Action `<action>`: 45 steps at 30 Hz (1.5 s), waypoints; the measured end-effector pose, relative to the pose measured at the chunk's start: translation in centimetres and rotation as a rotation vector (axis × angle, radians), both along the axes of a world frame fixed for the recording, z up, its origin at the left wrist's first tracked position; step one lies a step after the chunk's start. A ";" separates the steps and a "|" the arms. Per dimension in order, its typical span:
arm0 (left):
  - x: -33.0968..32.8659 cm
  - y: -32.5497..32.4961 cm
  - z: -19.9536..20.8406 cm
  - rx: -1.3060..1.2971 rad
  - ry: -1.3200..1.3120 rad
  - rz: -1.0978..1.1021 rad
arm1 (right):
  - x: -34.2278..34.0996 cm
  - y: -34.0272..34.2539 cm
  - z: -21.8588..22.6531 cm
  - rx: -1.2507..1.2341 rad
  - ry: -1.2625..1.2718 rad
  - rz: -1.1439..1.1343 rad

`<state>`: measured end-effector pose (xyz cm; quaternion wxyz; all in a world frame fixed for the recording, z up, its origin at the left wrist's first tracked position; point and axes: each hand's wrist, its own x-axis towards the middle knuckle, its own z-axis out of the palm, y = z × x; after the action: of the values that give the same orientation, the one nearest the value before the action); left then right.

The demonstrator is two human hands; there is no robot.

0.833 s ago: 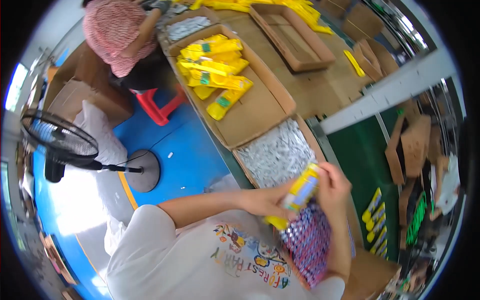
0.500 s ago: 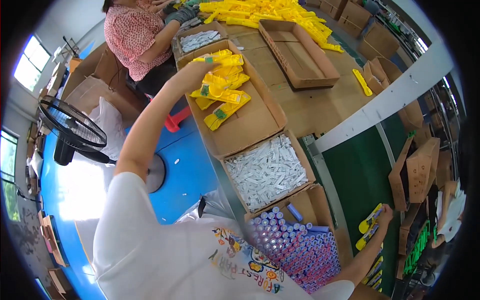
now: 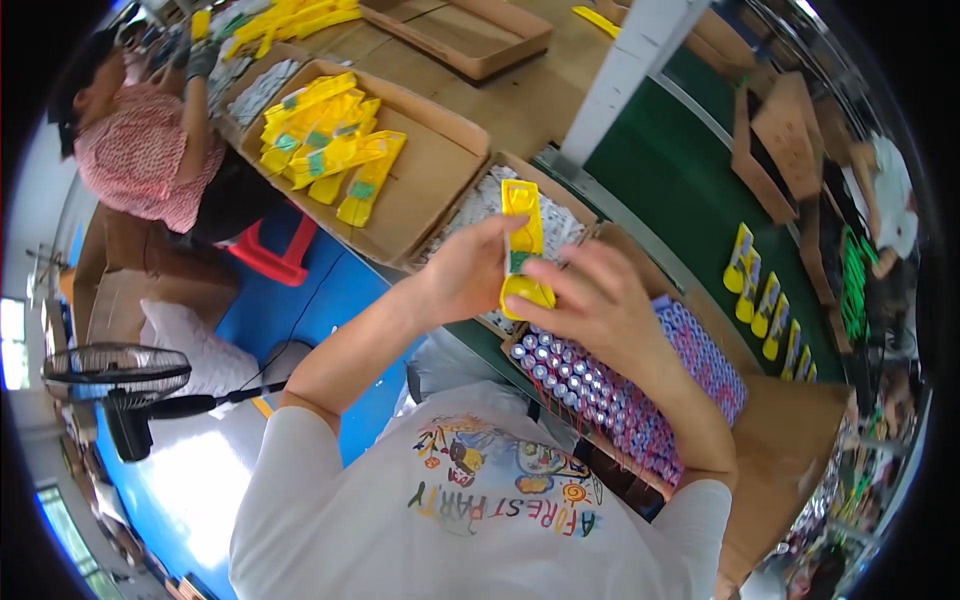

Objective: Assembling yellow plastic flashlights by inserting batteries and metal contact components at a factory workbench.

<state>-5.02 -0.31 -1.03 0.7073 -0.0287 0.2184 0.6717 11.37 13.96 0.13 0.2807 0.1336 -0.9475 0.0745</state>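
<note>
1 head-worn fisheye view looks steeply down and forward: white shirt (image 3: 460, 540) at 6 o'clock, surface (image 3: 535, 108) toward 12 o'clock, left hand (image 3: 462, 270) and right hand (image 3: 595, 305) close, near the centre.

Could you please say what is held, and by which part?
A yellow casing, by its left edge in the left hand; the right hand is at its rounded end.

Brown tabletop (image 3: 512, 108): shallow cardboard tray (image 3: 515, 55), heaped yellow pieces (image 3: 290, 22). Green belt (image 3: 655, 190): row of yellow casings (image 3: 768, 305).
</note>
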 end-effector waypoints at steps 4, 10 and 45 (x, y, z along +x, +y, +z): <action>2.1 -0.3 -2.4 0.034 0.327 -0.005 | 1.3 -0.3 -1.7 -0.339 -0.089 0.194; 6.0 -0.3 -3.2 0.157 0.924 0.323 | 0.6 -1.7 -0.3 -1.457 -0.363 -0.153; 5.2 -1.4 -3.7 0.095 0.826 0.040 | 0.9 5.4 -5.0 -0.126 -0.893 -0.389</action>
<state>0.18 -1.74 -4.73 0.5475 0.2715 0.4520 0.6498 12.23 19.31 -4.89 -0.1365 -0.1081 -0.9764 0.1281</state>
